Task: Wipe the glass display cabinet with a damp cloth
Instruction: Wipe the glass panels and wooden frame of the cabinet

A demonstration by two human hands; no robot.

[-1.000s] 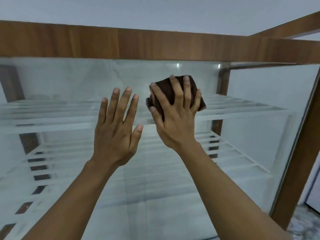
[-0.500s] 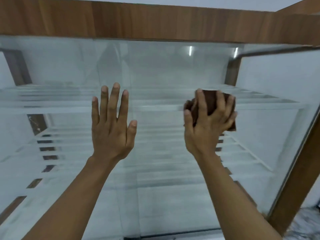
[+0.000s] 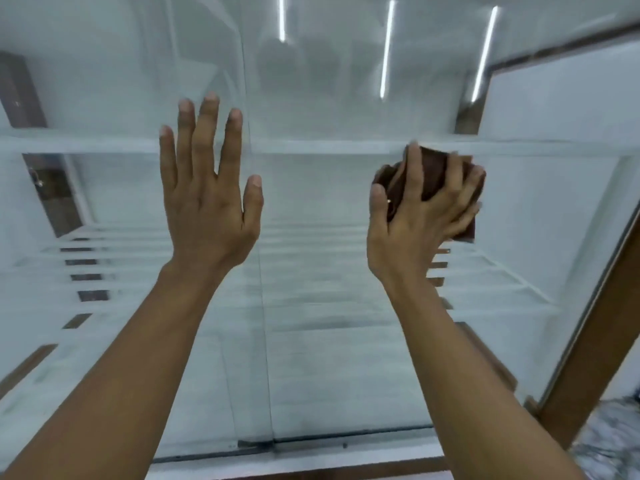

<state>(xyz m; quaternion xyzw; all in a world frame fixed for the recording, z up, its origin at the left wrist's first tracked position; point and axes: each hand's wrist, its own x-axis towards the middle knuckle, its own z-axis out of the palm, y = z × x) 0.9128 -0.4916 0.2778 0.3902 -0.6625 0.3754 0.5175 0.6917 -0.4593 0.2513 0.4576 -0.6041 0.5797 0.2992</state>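
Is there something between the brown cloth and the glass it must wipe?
Nothing visible. The right hand presses the brown cloth straight against the glass pane. The left hand is spread flat apart to its left.

Brightness: bright and even, with a cool white-blue cast over the whole frame.
Light source: three long thin strip lights (image 3: 386, 46) show as reflections high in the glass front (image 3: 329, 306), slanting and fanning apart.
Glare: a milky haze lies over the glass, washing out the white shelves (image 3: 311, 147) behind it.
Shadows: soft and faint; no hard edges anywhere.
Blur: the right hand (image 3: 415, 220) and the brown cloth (image 3: 433, 174) are smeared, the fingertips ghosted; the left hand (image 3: 207, 202) is sharper.
Distortion: wide-angle bending; the wooden frame (image 3: 595, 341) at right leans, and the forearms swell toward the bottom corners.
Soft areas: the patterned floor (image 3: 616, 445) at lower right is smeared.
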